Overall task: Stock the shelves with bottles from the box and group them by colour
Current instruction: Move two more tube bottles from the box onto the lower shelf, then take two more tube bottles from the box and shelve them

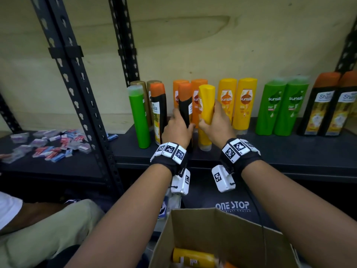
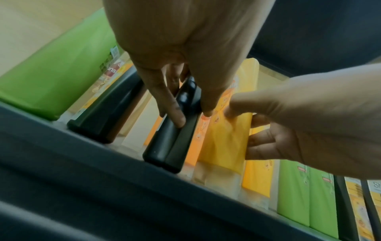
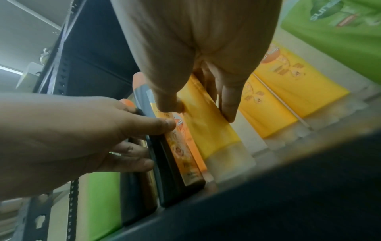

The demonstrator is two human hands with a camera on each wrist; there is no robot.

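Shelf [image 1: 289, 151] front strip bare, both bottles near its edge. Left hand [image 1: 176, 130] grips black bottle [image 1: 184, 111]; right hand [image 1: 217, 125] grips yellow bottle [image 1: 206, 101].

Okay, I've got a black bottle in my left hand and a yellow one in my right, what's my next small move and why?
Probably slide the yellow bottle in your right hand rightward to the two yellow bottles. It stands in front of the orange bottles, outside its colour group.
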